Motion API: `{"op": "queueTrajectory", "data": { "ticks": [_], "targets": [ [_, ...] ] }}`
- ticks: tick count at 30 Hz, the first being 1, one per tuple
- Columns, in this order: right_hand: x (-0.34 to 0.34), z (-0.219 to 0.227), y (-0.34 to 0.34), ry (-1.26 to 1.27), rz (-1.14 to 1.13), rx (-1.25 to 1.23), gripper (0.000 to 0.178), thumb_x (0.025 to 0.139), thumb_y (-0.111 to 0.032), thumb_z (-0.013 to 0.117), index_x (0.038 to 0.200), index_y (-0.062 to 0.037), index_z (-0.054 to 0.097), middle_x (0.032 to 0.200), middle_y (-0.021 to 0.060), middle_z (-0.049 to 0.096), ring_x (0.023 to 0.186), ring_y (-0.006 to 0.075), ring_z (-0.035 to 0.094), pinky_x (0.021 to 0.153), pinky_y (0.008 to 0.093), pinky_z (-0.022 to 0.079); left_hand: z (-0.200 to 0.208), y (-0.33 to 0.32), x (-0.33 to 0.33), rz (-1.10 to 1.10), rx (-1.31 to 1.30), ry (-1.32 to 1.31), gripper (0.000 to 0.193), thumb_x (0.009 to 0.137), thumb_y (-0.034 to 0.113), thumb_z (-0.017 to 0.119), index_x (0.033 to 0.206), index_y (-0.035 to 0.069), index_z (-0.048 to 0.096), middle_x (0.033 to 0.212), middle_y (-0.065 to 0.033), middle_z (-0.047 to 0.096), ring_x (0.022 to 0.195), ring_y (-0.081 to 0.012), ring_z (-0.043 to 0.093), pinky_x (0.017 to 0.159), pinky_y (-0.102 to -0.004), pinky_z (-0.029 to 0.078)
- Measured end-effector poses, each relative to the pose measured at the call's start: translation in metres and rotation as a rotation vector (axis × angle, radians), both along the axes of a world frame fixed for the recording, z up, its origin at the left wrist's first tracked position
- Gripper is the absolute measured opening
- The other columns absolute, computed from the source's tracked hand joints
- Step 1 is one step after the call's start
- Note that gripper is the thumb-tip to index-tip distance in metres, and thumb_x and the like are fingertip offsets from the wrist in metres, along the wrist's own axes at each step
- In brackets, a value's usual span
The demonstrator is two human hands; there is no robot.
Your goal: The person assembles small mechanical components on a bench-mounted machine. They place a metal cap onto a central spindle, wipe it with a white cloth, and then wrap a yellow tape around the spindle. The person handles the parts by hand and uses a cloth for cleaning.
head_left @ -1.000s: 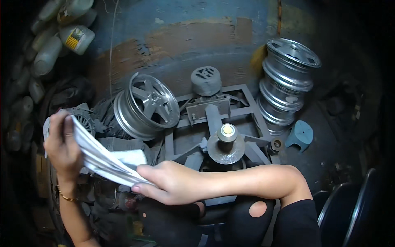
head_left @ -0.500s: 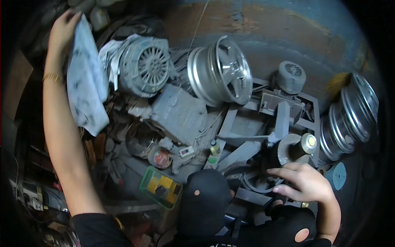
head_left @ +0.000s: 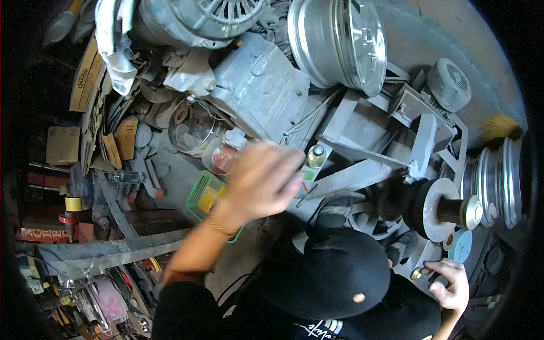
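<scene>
My left hand (head_left: 263, 184) is smeared by motion above a green basket (head_left: 198, 190) and a round tub with red contents (head_left: 220, 157); its fingers are too blurred to read. No cloth shows in it. Just beyond its fingers stands a small bottle of yellowish liquid (head_left: 316, 157). At the lower right, my right hand (head_left: 451, 288) has its thumb and fingers apart, close to a small brass-coloured knob (head_left: 416, 274). Above that hand, a spindle carries a pale disc (head_left: 442, 209) and a metal end cap (head_left: 472, 212). My black-clothed knee (head_left: 334, 272) lies between both hands.
A silver wheel rim (head_left: 323, 42) stands at the back, beside a grey boxy casing (head_left: 258, 85) and a large motor (head_left: 181, 22). White cloth (head_left: 118, 56) hangs at the upper left. A metal frame (head_left: 351, 170) bears a smaller motor (head_left: 450, 85). More rims (head_left: 493, 184) stand right.
My left hand has come from the upper left toward the middle, and the bluish-white cloth it held is out of it. My right hand has moved down. The view has shifted.
</scene>
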State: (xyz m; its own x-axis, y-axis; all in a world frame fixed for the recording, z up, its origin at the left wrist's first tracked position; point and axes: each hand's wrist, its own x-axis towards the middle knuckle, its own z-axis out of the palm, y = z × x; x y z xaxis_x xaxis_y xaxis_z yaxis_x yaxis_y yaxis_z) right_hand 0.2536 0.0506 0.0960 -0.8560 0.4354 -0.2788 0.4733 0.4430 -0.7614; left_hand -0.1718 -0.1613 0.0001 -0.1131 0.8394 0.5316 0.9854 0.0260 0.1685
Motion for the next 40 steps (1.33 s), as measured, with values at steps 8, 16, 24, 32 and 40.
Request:
{"op": "queueTrajectory", "data": {
  "ticks": [8,16,24,32,40],
  "targets": [
    [-0.001,-0.033,-0.012,-0.203,-0.058,-0.150,0.060,0.092,-0.051,0.061,0.099,0.0083,0.069,0.071,0.0102,0.067,0.063,0.0197,0.063,0.064,0.0336,0.049,-0.248,-0.021,-0.053,0.349,-0.580,-0.082,0.032,0.087,0.014,0.052,0.111,-0.005,0.060,0.141,-0.0215,0.048,0.136,-0.0364,0.040,0.117,-0.0455,0.028],
    [-0.005,-0.026,-0.020,-0.259,-0.136,-0.045,0.035,0.088,-0.020,0.060,0.107,0.0084,0.067,0.080,0.0165,0.071,0.071,0.0195,0.068,0.070,0.0313,0.052,-0.219,-0.016,-0.089,0.214,-0.689,0.096,0.033,0.080,0.026,0.065,0.108,0.008,0.064,0.112,-0.0085,0.064,0.117,-0.0281,0.050,0.094,-0.0461,0.040],
    [-0.003,-0.026,-0.022,-0.294,-0.127,-0.076,0.031,0.085,-0.011,0.055,0.106,0.0088,0.067,0.080,0.0148,0.072,0.070,0.0180,0.067,0.068,0.0296,0.051,-0.249,-0.101,-0.058,0.716,0.149,-0.577,0.017,0.085,0.016,0.067,0.096,0.004,0.064,0.093,-0.0195,0.069,0.089,-0.0381,0.066,0.078,-0.0432,0.052],
    [-0.016,-0.026,-0.018,-0.433,-0.112,-0.129,0.035,0.092,-0.021,0.058,0.105,0.0098,0.067,0.082,0.0148,0.073,0.073,0.0162,0.066,0.069,0.0299,0.051,-0.372,-0.223,-0.011,1.033,-0.547,-0.668,0.018,0.081,0.018,0.068,0.098,0.013,0.070,0.098,-0.0161,0.070,0.091,-0.0369,0.067,0.077,-0.0490,0.053],
    [-0.033,-0.028,-0.008,-0.398,0.046,-0.174,0.033,0.098,-0.030,0.058,0.107,-0.0010,0.071,0.099,0.0155,0.073,0.091,0.0247,0.071,0.084,0.0367,0.053,-0.368,-0.154,-0.035,0.842,-0.745,-0.781,0.025,0.089,0.023,0.063,0.093,-0.001,0.068,0.084,-0.0202,0.070,0.072,-0.0364,0.066,0.069,-0.0460,0.053]
  ]
}}
